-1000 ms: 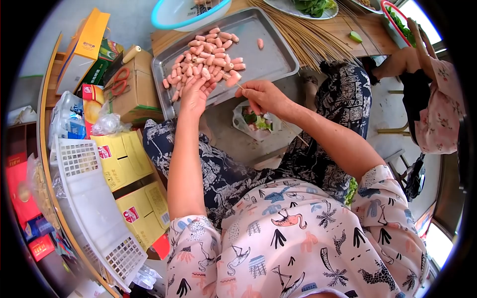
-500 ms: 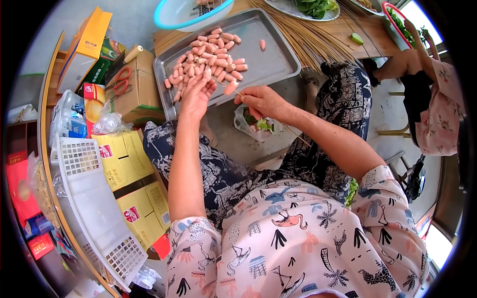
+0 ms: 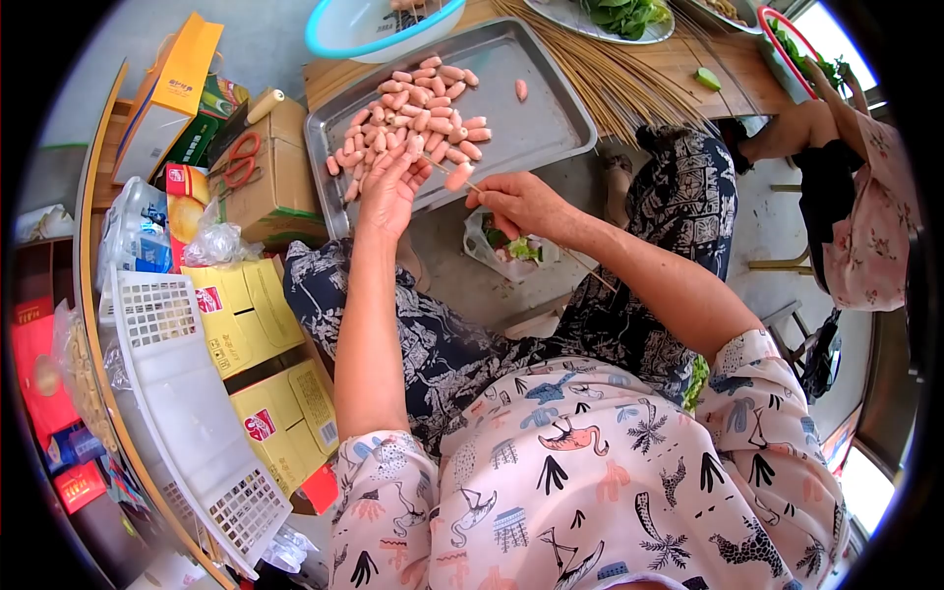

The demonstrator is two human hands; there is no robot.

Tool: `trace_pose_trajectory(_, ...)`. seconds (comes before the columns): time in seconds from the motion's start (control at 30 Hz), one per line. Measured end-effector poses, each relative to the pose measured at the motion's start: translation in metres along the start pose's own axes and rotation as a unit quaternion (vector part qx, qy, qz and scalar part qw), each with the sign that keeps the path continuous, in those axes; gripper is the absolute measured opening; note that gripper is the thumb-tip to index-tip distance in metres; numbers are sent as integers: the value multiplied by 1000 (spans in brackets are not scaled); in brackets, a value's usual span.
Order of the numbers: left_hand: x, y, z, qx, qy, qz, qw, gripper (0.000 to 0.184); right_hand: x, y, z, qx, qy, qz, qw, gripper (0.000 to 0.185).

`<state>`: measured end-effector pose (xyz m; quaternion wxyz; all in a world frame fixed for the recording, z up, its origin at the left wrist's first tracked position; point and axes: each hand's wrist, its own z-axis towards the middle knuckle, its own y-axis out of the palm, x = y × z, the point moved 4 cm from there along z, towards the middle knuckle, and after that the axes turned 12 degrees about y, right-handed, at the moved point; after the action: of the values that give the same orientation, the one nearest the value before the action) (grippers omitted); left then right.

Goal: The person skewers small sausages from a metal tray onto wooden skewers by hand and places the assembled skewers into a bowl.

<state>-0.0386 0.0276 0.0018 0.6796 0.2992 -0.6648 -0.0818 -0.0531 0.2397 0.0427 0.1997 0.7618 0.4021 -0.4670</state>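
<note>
"Sausages [image 3: 421, 120], small, pink: heaped on metal tray [image 3: 521, 128]; one threaded sausage [image 3: 458, 176] on skewer [image 3: 475, 187], by tray's near edge"

"Hands?"

"Left hand [image 3: 388, 194]: fingertips pinching another sausage [image 3: 415, 146] near skewer's tip; right hand [image 3: 526, 205]: grasping skewer behind threaded piece"

"Handling?"

"Probably light, soft, somewhat slippery; likely to split if squeezed hard; best held lightly around the middle, clear of skewer's point"

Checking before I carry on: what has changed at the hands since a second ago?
The right hand and the skewered sausage have moved slightly down the view, toward the body. A bare stretch of skewer now shows between it and the held sausage in the left hand. Nothing was visibly let go. Left-hand hold, pile and tray: unchanged.
</note>
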Motion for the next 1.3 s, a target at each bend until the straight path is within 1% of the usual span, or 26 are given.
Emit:
trace_pose_trajectory(0.13, 2, 1, -2, 25, 8, -14, 1000, 34, 0, -1, 0, 5, -9, -8, 1000, 27)
trace_pose_trajectory(0.47, 3, -2, -2, 11, 9, 0, 1000, 34, 1, 1, 1, 0, -10, -11, 1000, 26)
trace_pose_trajectory(0.63, 5, 0, -4, 8, 4, 12, 1000, 29, 1, 2, 0, -2, -8, -4, 1000, 26)
trace_pose_trajectory(0.77, 4, 1, -5, 10, -1, -1, 1000, 29, 3, 2, 3, -3, -8, -6, 1000, 26)
trace_pose_trajectory(1.07, 6, 23, -14, -39, -19, 18, 999, 28, 4, 2, 4, 21, -12, 18, 1000, 26)
trace_pose_trajectory(1.13, 7, 36, -19, -70, -35, 34, 996, 29, 4, 2, 5, 24, -2, 21, 1000, 26)
trace_pose_trajectory(1.3, 7, 49, -22, -85, -44, 57, 994, 32, 4, 0, 4, 35, 5, 20, 999, 26)
